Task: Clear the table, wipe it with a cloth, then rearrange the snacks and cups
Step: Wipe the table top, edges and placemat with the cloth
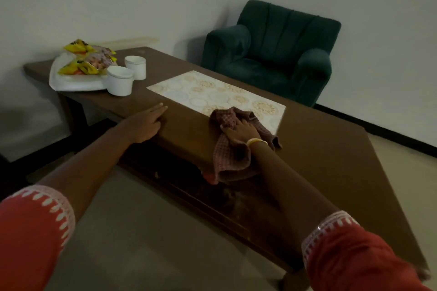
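A long dark brown table (319, 149) runs across the view. My right hand (241, 131) presses flat on a maroon checked cloth (230, 158) at the table's near edge; part of the cloth hangs over the side. My left hand (145, 125) rests on the near edge with fingers stretched out, holding nothing. At the far left end, a white tray (71, 82) carries yellow and patterned snack packets (88, 59). Two white cups (119, 80) (136, 66) stand beside the tray. A patterned placemat (217, 97) lies in the table's middle, its near corner under the cloth.
A dark green armchair (272, 52) stands behind the table against the pale wall. A lower shelf (212, 196) sits under the tabletop. Beige floor lies in front of the table and to the right.
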The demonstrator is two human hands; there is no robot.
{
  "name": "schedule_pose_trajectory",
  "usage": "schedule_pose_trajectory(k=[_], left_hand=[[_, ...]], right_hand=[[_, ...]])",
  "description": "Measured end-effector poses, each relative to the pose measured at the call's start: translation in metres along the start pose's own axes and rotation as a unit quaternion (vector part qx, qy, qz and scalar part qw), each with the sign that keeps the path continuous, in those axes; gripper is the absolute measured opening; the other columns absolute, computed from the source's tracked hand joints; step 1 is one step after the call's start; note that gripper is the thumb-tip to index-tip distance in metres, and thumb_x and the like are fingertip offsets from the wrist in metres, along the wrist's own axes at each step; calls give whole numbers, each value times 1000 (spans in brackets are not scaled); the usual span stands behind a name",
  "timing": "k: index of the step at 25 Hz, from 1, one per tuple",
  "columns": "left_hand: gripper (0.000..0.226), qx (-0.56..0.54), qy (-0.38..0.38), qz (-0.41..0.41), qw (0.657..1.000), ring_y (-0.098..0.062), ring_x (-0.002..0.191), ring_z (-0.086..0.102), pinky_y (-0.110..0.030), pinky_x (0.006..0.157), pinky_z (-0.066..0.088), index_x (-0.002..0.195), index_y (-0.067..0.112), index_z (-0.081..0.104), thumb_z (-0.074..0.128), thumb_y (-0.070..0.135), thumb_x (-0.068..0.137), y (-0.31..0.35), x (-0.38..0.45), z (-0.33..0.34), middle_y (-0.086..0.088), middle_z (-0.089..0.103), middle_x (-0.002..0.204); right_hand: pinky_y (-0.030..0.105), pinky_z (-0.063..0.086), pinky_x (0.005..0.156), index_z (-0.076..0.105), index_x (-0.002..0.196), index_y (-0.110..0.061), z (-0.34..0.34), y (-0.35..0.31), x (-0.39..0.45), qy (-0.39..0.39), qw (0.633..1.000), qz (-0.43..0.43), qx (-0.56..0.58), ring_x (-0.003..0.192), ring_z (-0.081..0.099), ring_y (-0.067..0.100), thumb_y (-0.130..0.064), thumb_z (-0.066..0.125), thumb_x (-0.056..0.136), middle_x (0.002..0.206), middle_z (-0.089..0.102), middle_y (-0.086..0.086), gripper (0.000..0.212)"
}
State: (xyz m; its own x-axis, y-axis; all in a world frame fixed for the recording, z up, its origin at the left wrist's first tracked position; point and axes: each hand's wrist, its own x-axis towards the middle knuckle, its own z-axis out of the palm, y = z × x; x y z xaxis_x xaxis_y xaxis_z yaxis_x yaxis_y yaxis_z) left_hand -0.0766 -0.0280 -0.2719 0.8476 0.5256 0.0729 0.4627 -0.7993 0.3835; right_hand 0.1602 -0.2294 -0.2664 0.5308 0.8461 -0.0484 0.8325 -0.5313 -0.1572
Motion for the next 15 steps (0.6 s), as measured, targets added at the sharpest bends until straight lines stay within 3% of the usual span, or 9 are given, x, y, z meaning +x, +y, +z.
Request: schedule_pose_trajectory(k=[5,9,10,12,15], left_hand=[[52,-22,34,22,999,-13,142,30,-35,116,25,149,28,29,44,26,99,-67,56,-17,7,27,157],[51,19,27,33,999,-11,140,31,-40,116,26,149,28,29,39,31,99,-73,69,-16,8,25,157],[52,28,30,30,999,-11,141,31,-40,115,27,149,26,29,39,32,99,-71,72,-15,7,26,157],[52,24,31,3,999,-16,140,35,-40,113,31,148,20,33,37,32,98,-67,83,-17,1,31,155],[51,-22,31,-23,999,-28,131,47,-39,108,38,142,8,43,36,27,95,-59,103,-18,-12,44,147]], right_hand=[[46,12,120,12,154,-22,-9,13,150,3,999,28,17,147,16,31,-49,28,99,161,12,7,63],[46,6,121,12,154,-23,-17,-13,198,-30,998,53,17,148,5,34,-49,30,98,161,7,9,64],[46,8,121,14,153,-24,-18,-29,192,-27,999,11,22,148,6,35,-49,31,97,161,9,10,64],[48,14,120,21,152,-26,-10,-72,165,-23,987,-159,12,147,11,35,-45,33,95,160,17,7,61],[48,11,117,32,148,-29,12,-106,117,-47,924,-379,-28,147,10,36,-46,30,92,160,18,3,59]])
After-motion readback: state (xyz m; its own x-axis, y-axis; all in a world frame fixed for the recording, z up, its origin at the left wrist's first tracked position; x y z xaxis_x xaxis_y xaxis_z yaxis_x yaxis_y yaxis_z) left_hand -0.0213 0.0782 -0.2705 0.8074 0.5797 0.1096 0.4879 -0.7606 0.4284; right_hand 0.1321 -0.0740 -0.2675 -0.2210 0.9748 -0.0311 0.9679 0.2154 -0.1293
